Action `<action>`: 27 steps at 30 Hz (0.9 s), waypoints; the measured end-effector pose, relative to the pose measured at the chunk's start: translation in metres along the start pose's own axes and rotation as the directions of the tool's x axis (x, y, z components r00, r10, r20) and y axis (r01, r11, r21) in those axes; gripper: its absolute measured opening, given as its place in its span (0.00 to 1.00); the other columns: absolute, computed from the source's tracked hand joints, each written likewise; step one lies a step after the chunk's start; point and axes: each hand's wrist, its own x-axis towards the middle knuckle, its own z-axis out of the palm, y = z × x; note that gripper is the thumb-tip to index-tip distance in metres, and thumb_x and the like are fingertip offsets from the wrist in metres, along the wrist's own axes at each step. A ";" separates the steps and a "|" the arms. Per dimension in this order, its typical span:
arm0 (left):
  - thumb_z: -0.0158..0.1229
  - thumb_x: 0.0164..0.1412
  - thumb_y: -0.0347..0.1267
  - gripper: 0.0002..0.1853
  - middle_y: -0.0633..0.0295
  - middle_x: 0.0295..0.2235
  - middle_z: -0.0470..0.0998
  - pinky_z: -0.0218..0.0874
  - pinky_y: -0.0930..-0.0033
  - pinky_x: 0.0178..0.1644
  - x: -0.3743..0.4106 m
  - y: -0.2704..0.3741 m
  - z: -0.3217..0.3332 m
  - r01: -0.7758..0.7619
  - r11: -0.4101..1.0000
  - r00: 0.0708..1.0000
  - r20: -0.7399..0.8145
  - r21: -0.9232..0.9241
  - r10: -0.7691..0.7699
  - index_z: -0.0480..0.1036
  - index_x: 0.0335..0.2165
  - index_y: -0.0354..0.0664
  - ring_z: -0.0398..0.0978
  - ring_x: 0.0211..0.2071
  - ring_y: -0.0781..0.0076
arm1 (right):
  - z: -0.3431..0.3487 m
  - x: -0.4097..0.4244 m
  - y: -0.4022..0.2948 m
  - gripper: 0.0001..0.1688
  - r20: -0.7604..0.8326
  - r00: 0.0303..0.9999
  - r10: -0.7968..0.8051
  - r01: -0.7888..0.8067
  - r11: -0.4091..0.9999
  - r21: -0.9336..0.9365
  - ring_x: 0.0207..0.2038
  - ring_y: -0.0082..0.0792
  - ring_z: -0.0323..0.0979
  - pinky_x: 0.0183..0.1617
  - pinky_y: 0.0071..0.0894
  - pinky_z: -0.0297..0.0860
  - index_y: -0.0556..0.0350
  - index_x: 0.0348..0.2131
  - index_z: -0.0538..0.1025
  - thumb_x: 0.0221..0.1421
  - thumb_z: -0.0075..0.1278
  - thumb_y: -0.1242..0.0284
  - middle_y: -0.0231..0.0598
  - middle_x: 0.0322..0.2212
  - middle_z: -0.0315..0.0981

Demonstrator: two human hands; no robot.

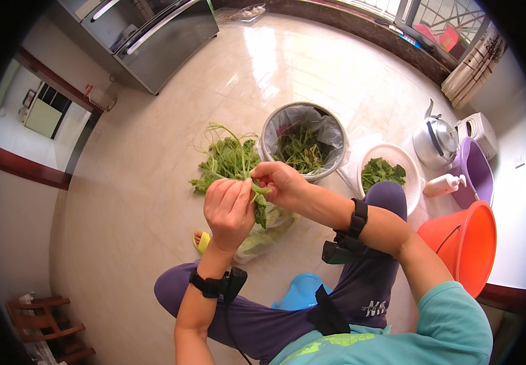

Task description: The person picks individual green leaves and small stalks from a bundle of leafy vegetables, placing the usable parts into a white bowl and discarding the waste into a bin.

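Between my two hands is a leafy green vegetable stem (pixel 260 200), its leaf hanging below the fingers. My left hand (pixel 230 210) grips it from the left, fingers curled around it. From the right, my right hand (pixel 283 182) pinches the same stem between thumb and fingertips. Just beyond the hands, a heap of leafy green vines with thin tendrils (pixel 226 157) lies on the floor. A bin with a plastic liner (pixel 267 132) stands past my right hand, with green scraps (pixel 304 148) inside. Under my hands rests a clear plastic bag (pixel 267 237) with pale green contents.
At the right, a white plastic colander (pixel 412 182) holds picked leaves (pixel 381 173). Around it stand a metal kettle (pixel 436 141), a pump bottle (pixel 443 185), a purple tub (pixel 475 171) and an orange bucket (pixel 459 246). A wooden chair (pixel 48 319) is at lower left.
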 end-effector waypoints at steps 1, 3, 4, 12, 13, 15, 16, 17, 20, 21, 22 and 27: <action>0.56 0.33 0.20 0.13 0.60 0.23 0.71 0.60 0.64 0.36 0.000 0.000 0.000 0.001 1.000 1.000 0.000 -0.004 -0.001 0.72 0.26 0.34 0.69 0.28 0.64 | 0.000 0.001 0.000 0.11 0.014 1.000 -0.008 0.008 1.000 0.023 0.09 0.17 0.45 0.08 0.12 0.43 0.52 0.12 0.60 0.40 0.42 0.80 0.27 0.11 0.54; 0.56 0.34 0.20 0.12 0.60 0.23 0.70 0.60 0.65 0.37 0.000 0.003 -0.002 0.046 0.998 0.999 -0.002 -0.053 -0.046 0.72 0.26 0.34 0.69 0.28 0.65 | -0.002 0.005 -0.002 0.10 0.038 0.999 -0.028 0.026 0.997 0.067 0.09 0.17 0.45 0.08 0.12 0.43 0.53 0.12 0.60 0.40 0.42 0.80 0.28 0.11 0.53; 0.56 0.33 0.20 0.12 0.60 0.23 0.71 0.59 0.65 0.38 0.001 0.008 -0.004 0.090 0.991 0.996 -0.002 -0.098 -0.090 0.72 0.26 0.35 0.69 0.28 0.65 | -0.003 0.007 -0.009 0.07 0.063 0.994 -0.084 0.083 0.996 0.019 0.08 0.17 0.46 0.08 0.13 0.43 0.56 0.15 0.63 0.41 0.42 0.80 0.28 0.11 0.54; 0.59 0.36 0.21 0.09 0.61 0.22 0.71 0.59 0.67 0.35 -0.004 0.004 -0.001 0.269 0.945 0.963 0.036 -0.184 -0.267 0.71 0.24 0.36 0.68 0.26 0.64 | -0.023 0.010 -0.055 0.05 0.348 0.873 -0.342 0.383 0.922 -0.055 0.20 0.15 0.58 0.21 0.12 0.57 0.61 0.27 0.68 0.50 0.42 0.76 0.31 0.22 0.65; 0.58 0.36 0.21 0.09 0.61 0.22 0.71 0.58 0.67 0.36 -0.008 0.004 0.001 0.291 0.938 0.957 0.061 -0.190 -0.284 0.71 0.24 0.37 0.68 0.26 0.64 | -0.029 0.009 -0.068 0.05 0.361 0.841 -0.403 0.443 0.896 -0.034 0.21 0.15 0.59 0.22 0.11 0.58 0.61 0.27 0.68 0.51 0.42 0.76 0.31 0.23 0.65; 0.58 0.37 0.22 0.08 0.60 0.22 0.71 0.58 0.67 0.35 -0.018 0.001 0.005 0.339 0.924 0.939 0.127 -0.174 -0.321 0.71 0.23 0.37 0.68 0.27 0.63 | -0.038 0.004 -0.090 0.05 0.296 0.806 -0.512 0.531 0.847 0.019 0.23 0.16 0.61 0.24 0.11 0.60 0.60 0.27 0.68 0.51 0.42 0.76 0.31 0.24 0.66; 0.58 0.38 0.23 0.07 0.60 0.22 0.71 0.58 0.67 0.35 -0.022 0.000 0.010 0.361 0.916 0.929 0.156 -0.174 -0.336 0.71 0.23 0.36 0.68 0.27 0.63 | -0.045 -0.003 -0.102 0.06 0.376 0.769 -0.517 0.555 0.832 0.011 0.24 0.16 0.63 0.25 0.11 0.62 0.60 0.28 0.69 0.52 0.42 0.75 0.31 0.24 0.67; 0.58 0.38 0.24 0.07 0.59 0.22 0.71 0.58 0.67 0.35 -0.029 -0.003 0.016 0.394 0.903 0.913 0.183 -0.170 -0.364 0.71 0.23 0.36 0.68 0.27 0.63 | -0.049 -0.008 -0.107 0.06 0.383 0.754 -0.533 0.582 0.813 -0.014 0.23 0.16 0.63 0.25 0.11 0.62 0.60 0.29 0.69 0.52 0.42 0.75 0.31 0.24 0.67; 0.58 0.40 0.26 0.06 0.58 0.22 0.72 0.58 0.66 0.35 -0.047 -0.014 0.029 0.510 0.850 0.844 0.271 -0.134 -0.463 0.70 0.22 0.36 0.69 0.27 0.61 | -0.049 -0.018 -0.112 0.08 0.406 0.728 -0.553 0.637 0.765 -0.100 0.22 0.16 0.63 0.24 0.12 0.62 0.61 0.31 0.70 0.52 0.43 0.75 0.31 0.23 0.67; 0.58 0.40 0.27 0.07 0.58 0.22 0.72 0.58 0.66 0.35 -0.049 -0.016 0.032 0.600 0.788 0.778 0.327 -0.137 -0.536 0.70 0.22 0.35 0.69 0.27 0.61 | -0.050 -0.021 -0.110 0.08 0.408 0.732 -0.546 0.643 0.751 -0.150 0.22 0.15 0.63 0.24 0.12 0.62 0.61 0.31 0.70 0.52 0.43 0.75 0.30 0.23 0.67; 0.57 0.41 0.27 0.07 0.57 0.22 0.72 0.58 0.65 0.35 -0.051 -0.019 0.037 0.684 0.717 0.703 0.380 -0.132 -0.601 0.70 0.22 0.35 0.69 0.27 0.60 | -0.051 -0.023 -0.109 0.07 0.410 0.737 -0.538 0.648 0.735 -0.200 0.22 0.15 0.64 0.24 0.11 0.62 0.61 0.32 0.70 0.51 0.43 0.75 0.30 0.23 0.67; 0.54 0.44 0.30 0.16 0.50 0.31 0.70 0.57 0.62 0.38 -0.056 -0.036 0.048 0.679 0.674 0.434 0.580 0.292 -0.689 0.67 0.34 0.32 0.66 0.35 0.54 | -0.048 -0.023 -0.092 0.07 0.430 0.743 -0.513 0.669 0.547 -0.503 0.22 0.15 0.65 0.24 0.11 0.62 0.59 0.31 0.71 0.50 0.45 0.74 0.30 0.21 0.69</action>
